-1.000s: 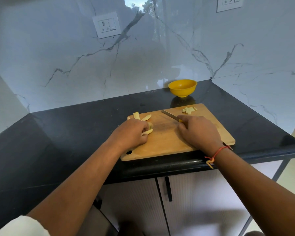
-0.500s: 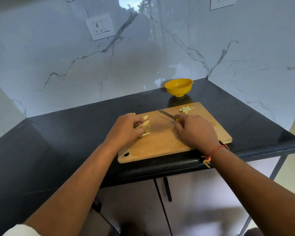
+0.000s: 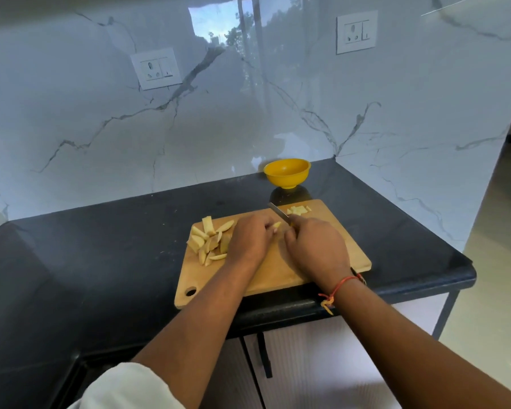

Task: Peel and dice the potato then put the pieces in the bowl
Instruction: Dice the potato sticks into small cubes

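I see a pale rectangular wooden cutting board (image 3: 278,276) with rounded corners and a hanging hole in its near left corner. It lies slightly askew on a black, glossy, speckled stone worktop (image 3: 115,246), with its near long edge close to the worktop's rounded front lip.

My left hand (image 3: 250,237) sits on the middle of the board, fingers curled, pinching a pale yellow potato strip (image 3: 275,225) against the wood. My right hand (image 3: 316,249) is clenched round a knife (image 3: 278,212). Only a sliver of yellow handle shows. The thin grey steel blade points away and to the left, just beside the held strip. I cannot tell whether the edge touches it.

To the left of the left hand lies a loose heap of peeled potato wedges and strips (image 3: 210,240), smooth and matte, reaching almost to the board's left edge. A smaller cluster of diced potato pieces (image 3: 298,210) rests at the far right corner of the board.

The small round yellow plastic bowl (image 3: 286,172) stands on the worktop just beyond the board's far edge, near the corner of the polished, grey-veined white marble wall (image 3: 101,113). Bare worktop stretches wide to the left of the board, with a narrower band to the right.

A red thread band (image 3: 341,286) circles the right wrist.
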Demonstrator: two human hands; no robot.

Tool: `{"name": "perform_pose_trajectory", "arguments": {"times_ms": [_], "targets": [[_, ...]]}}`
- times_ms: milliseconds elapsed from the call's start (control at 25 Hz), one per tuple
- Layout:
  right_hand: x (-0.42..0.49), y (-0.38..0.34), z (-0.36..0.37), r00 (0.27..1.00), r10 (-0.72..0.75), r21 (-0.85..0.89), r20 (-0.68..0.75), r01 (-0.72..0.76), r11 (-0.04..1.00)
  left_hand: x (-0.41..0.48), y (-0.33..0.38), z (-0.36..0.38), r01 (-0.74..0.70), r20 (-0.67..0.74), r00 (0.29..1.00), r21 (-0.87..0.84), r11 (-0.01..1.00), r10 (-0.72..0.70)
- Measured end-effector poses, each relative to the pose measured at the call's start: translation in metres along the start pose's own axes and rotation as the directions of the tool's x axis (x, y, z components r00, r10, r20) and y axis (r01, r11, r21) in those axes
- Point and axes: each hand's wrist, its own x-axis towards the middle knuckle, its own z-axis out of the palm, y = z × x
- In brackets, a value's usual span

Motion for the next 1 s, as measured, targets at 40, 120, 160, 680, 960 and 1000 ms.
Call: {"name": "perform_pose_trajectory", "arguments": {"times_ms": [40,120,160,680,960,1000], "targets": [[0.001,0.000,0.000,1.000,0.001,-0.010,0.006,-0.001,1.000,0.001,0.000,0.001,0.011,-0.004,1.000,-0.005,1.000,-0.011],[0.001,-0.001,0.000,1.000,0.003,-0.026,0.021,-0.003,1.000,0.004,-0.001,0.001,0.026,-0.001,1.000,-0.031,0.999,-0.026],[0.000,-0.001,0.000,1.000,-0.001,-0.038,0.030,0.002,0.999,0.004,-0.002,0.000,0.030,0.000,1.000,-0.047,0.998,-0.030],[-0.001,-0.004,-0.012,0.974,-0.014,-0.201,0.224,0.061,0.978,0.002,-0.004,0.001,0.081,-0.046,0.995,-0.078,0.994,-0.085],[0.006,-0.014,-0.014,0.935,0.042,-0.272,0.353,0.059,0.960,0.006,-0.006,0.002,0.104,-0.015,0.994,-0.093,0.990,-0.106],[0.008,-0.016,-0.015,0.930,0.039,-0.284,0.365,0.071,0.956,0.006,-0.006,0.002,0.107,-0.014,0.994,-0.097,0.989,-0.109]]}}
